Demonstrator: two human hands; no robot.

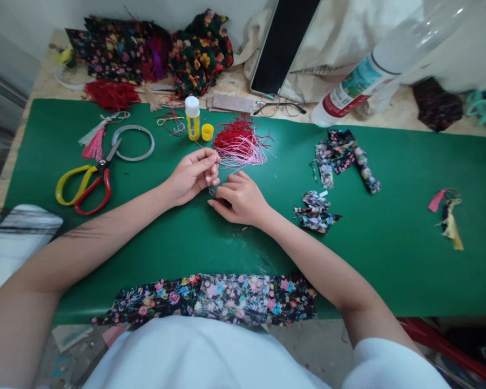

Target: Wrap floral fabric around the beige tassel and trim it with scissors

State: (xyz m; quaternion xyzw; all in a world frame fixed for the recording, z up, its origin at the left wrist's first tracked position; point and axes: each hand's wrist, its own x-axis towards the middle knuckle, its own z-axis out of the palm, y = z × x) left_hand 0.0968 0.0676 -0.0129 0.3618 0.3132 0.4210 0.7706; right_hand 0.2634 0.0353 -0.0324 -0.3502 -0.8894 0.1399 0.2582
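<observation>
My left hand [193,177] is closed in a pinch at the middle of the green mat [178,237]; what sits between its fingertips is too small to make out. Close beside it, my right hand [243,200] has curled fingers, with a small dark bit showing under them. Thin greyish strands seem to run between the two hands, partly hidden by the fingers. Just beyond them lies a bundle of red and pink cords [243,143]. A glue stick [193,119] stands uncapped near my left hand, its yellow cap [207,132] next to it.
Left are scissors [92,178], a tape ring [133,143] and a pink-white tassel [95,139]. Floral fabric strips [235,297] lie along the front edge, scraps [318,212] to the right. Eyeglasses [279,108], a phone-like slab [282,46] and a bottle [360,81] line the back.
</observation>
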